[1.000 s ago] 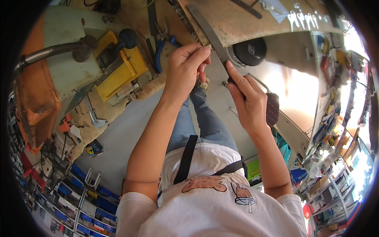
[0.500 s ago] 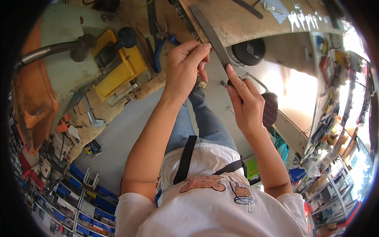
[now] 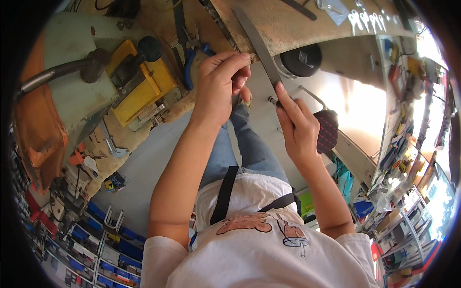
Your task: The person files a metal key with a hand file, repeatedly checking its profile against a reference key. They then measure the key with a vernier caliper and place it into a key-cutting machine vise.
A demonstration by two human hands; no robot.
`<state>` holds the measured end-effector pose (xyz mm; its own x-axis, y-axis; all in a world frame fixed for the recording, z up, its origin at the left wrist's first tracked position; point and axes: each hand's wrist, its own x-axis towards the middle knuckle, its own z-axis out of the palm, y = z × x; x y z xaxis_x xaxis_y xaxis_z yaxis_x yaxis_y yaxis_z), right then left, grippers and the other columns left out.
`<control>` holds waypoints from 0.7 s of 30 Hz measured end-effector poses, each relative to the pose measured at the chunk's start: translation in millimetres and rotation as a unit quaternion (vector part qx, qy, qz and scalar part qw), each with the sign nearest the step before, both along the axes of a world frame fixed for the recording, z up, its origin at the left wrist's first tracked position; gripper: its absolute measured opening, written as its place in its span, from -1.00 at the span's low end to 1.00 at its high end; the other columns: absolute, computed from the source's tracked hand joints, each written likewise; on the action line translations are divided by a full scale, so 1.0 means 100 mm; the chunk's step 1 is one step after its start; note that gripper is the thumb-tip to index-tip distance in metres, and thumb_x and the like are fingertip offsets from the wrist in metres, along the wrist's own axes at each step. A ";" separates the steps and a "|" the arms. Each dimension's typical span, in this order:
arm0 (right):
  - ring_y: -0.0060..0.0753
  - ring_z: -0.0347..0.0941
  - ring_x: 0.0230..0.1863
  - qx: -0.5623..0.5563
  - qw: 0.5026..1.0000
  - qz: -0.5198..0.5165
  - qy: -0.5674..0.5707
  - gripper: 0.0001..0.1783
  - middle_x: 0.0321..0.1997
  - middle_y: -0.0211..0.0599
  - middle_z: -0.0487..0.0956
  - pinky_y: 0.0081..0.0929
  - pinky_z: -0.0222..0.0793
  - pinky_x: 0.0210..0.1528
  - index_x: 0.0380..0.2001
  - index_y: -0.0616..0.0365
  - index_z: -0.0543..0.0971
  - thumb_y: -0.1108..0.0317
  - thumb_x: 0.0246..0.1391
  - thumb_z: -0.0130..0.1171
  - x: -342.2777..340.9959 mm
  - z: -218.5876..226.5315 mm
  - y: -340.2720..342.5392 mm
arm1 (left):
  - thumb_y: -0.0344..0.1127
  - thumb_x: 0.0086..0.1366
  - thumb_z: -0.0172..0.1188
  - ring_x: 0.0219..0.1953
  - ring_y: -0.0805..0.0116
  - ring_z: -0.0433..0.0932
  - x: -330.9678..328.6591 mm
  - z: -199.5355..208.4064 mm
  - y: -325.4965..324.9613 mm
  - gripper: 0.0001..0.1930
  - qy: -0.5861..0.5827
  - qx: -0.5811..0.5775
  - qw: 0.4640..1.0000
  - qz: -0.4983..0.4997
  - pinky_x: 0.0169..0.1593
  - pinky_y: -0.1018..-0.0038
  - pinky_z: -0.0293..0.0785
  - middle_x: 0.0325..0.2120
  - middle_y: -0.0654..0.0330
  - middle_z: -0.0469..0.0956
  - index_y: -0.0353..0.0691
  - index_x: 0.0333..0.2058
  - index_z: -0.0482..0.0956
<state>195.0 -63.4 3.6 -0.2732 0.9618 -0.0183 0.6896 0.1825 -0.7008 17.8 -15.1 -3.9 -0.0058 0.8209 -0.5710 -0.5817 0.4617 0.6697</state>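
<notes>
My right hand (image 3: 301, 126) is closed round the hidden handle end of a long, flat grey metal file (image 3: 258, 42), index finger stretched along it. The file slants up and leftward across the front edge of the wooden workbench (image 3: 283, 36). My left hand (image 3: 217, 89) is closed in a pinch by the bench corner, just left of the file. Whatever its thumb and forefinger hold is too small and hidden to name. Blue-handled pliers (image 3: 189, 67) lie on the bench left of that hand.
At left stands a green machine (image 3: 72, 77) with a lever and yellow block (image 3: 144, 91). A caliper (image 3: 113, 141) lies on the bench below it. Round black stool (image 3: 302, 61) under the bench; several white looped pieces (image 3: 366, 21) at far right. Shelves with blue bins (image 3: 91, 240) at lower left.
My left hand has moved slightly left, away from the file, and its fingertips have turned a little. My right hand and the file have shifted only slightly.
</notes>
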 end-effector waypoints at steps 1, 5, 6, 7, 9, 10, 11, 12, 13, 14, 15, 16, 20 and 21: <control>-0.34 0.24 -0.61 -0.004 1.000 -0.005 -0.004 -0.44 -0.57 -0.29 0.27 -0.50 0.28 -0.52 0.09 -0.05 0.47 0.58 -0.04 0.16 0.07 0.01 -0.11 | -0.32 0.17 0.13 -0.77 0.58 0.15 0.00 0.01 0.01 -0.74 -0.014 -0.013 1.000 0.005 -0.71 0.53 0.27 -0.77 0.32 0.30 -0.30 -0.66 0.43; -0.35 0.24 -0.61 -0.017 0.999 -0.036 0.017 -0.49 -0.59 -0.27 0.27 -0.53 0.27 -0.51 0.05 0.10 0.49 0.60 -0.05 0.15 0.31 0.13 -0.35 | -0.32 0.20 0.10 -0.76 0.58 0.18 -0.04 0.02 -0.02 -0.76 -0.008 -0.024 1.000 -0.014 -0.66 0.50 0.24 -0.76 0.33 0.30 -0.21 -0.64 0.42; -0.35 0.24 -0.61 -0.019 0.998 -0.048 0.031 -0.50 -0.59 -0.27 0.26 -0.54 0.26 -0.50 0.04 0.13 0.49 0.60 -0.05 0.15 0.32 0.18 -0.33 | -0.32 0.20 0.10 -0.76 0.58 0.18 -0.04 0.03 -0.01 -0.76 -0.011 -0.022 1.000 -0.015 -0.66 0.50 0.24 -0.76 0.33 0.30 -0.21 -0.64 0.42; -0.34 0.23 -0.61 0.012 0.999 -0.031 0.026 -0.49 -0.58 -0.28 0.27 -0.52 0.26 -0.50 0.05 0.07 0.48 0.58 -0.04 0.15 0.26 0.24 -0.20 | -0.32 0.20 0.10 -0.76 0.58 0.18 -0.04 0.03 -0.01 -0.76 -0.013 -0.023 0.999 -0.020 -0.66 0.50 0.24 -0.76 0.33 0.30 -0.21 -0.64 0.42; -0.33 0.23 -0.61 -0.007 1.000 -0.010 0.020 -0.48 -0.57 -0.28 0.27 -0.50 0.26 -0.51 0.06 0.02 0.48 0.56 -0.04 0.16 0.09 0.19 -0.03 | -0.32 0.20 0.10 -0.76 0.58 0.17 -0.02 0.06 0.01 -0.76 -0.005 -0.037 0.999 -0.017 -0.66 0.51 0.24 -0.76 0.33 0.30 -0.21 -0.64 0.41; -0.33 0.22 -0.62 -0.016 1.000 0.001 0.017 -0.48 -0.56 -0.28 0.27 -0.49 0.25 -0.51 0.07 0.00 0.48 0.55 -0.03 0.17 0.04 0.16 0.02 | -0.33 0.20 0.10 -0.76 0.58 0.17 0.00 0.07 0.02 -0.76 -0.001 -0.043 0.999 -0.015 -0.66 0.51 0.24 -0.76 0.33 0.30 -0.21 -0.64 0.41; -0.32 0.21 -0.62 -0.010 1.000 -0.002 0.028 -0.46 -0.55 -0.29 0.26 -0.46 0.24 -0.52 0.08 -0.06 0.47 0.53 -0.03 0.18 0.05 0.05 -0.01 | -0.33 0.19 0.11 -0.77 0.58 0.16 0.03 0.09 0.02 -0.75 0.002 -0.044 0.999 -0.016 -0.67 0.52 0.26 -0.76 0.32 0.30 -0.24 -0.65 0.41; -0.32 0.21 -0.62 -0.011 1.000 -0.006 0.019 -0.46 -0.56 -0.29 0.26 -0.46 0.25 -0.52 0.08 -0.05 0.47 0.54 -0.04 0.18 0.07 -0.01 -0.06 | -0.34 0.18 0.11 -0.77 0.59 0.15 0.05 0.07 0.01 -0.75 0.005 -0.047 0.999 -0.012 -0.69 0.53 0.27 -0.76 0.31 0.30 -0.27 -0.66 0.42; -0.32 0.21 -0.62 -0.012 1.000 -0.011 0.008 -0.45 -0.56 -0.29 0.26 -0.47 0.25 -0.53 0.08 -0.04 0.47 0.54 -0.04 0.18 0.10 0.01 -0.14 | -0.35 0.17 0.12 -0.78 0.59 0.15 0.05 0.08 -0.01 -0.74 0.006 -0.050 0.999 -0.010 -0.70 0.54 0.28 -0.77 0.30 0.31 -0.29 -0.67 0.42; -0.32 0.21 -0.62 -0.012 1.000 -0.017 -0.003 -0.45 -0.57 -0.29 0.25 -0.47 0.25 -0.53 0.08 -0.03 0.47 0.54 -0.05 0.19 0.15 0.03 -0.24 | -0.35 0.17 0.12 -0.77 0.59 0.15 0.06 0.07 -0.03 -0.75 0.001 -0.050 0.999 -0.008 -0.70 0.54 0.29 -0.76 0.30 0.31 -0.29 -0.66 0.43; -0.33 0.23 -0.61 -0.011 1.000 -0.012 -0.023 -0.45 -0.57 -0.28 0.27 -0.48 0.26 -0.52 0.07 -0.01 0.47 0.56 -0.06 0.18 0.26 0.04 -0.35 | -0.34 0.17 0.12 -0.77 0.59 0.16 0.06 0.06 -0.05 -0.75 -0.005 -0.044 0.999 -0.005 -0.70 0.54 0.30 -0.76 0.30 0.32 -0.29 -0.66 0.43; -0.33 0.24 -0.61 -0.020 0.999 -0.032 -0.007 -0.45 -0.57 -0.28 0.27 -0.49 0.26 -0.52 0.07 -0.01 0.48 0.57 -0.07 0.18 0.34 0.06 -0.42 | -0.34 0.17 0.12 -0.77 0.59 0.16 0.08 0.03 -0.07 -0.75 -0.012 -0.041 0.999 -0.001 -0.69 0.54 0.31 -0.75 0.30 0.33 -0.29 -0.66 0.43; -0.33 0.27 -0.59 -0.044 0.997 -0.054 0.025 -0.45 -0.53 -0.27 0.33 -0.52 0.27 -0.50 0.06 0.00 0.48 0.58 -0.07 0.18 0.37 0.20 -0.35 | -0.32 0.22 0.11 -0.74 0.59 0.22 0.08 -0.02 -0.10 -0.75 -0.031 -0.019 0.999 0.001 -0.64 0.53 0.40 -0.71 0.28 0.37 -0.32 -0.60 0.46; -0.33 0.27 -0.59 -0.047 0.998 -0.041 0.025 -0.45 -0.53 -0.27 0.34 -0.52 0.28 -0.50 0.07 0.00 0.48 0.58 -0.07 0.18 0.28 0.24 -0.25 | -0.32 0.23 0.10 -0.72 0.58 0.24 0.11 0.02 -0.11 -0.77 -0.020 -0.014 1.000 0.016 -0.61 0.50 0.43 -0.70 0.28 0.37 -0.30 -0.57 0.46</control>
<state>222.9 -88.6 27.9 -0.1957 0.9757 -0.0982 0.6636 0.0580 -0.7459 29.0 -26.3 -1.9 -0.0080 0.8046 -0.5938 -0.6225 0.4607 0.6326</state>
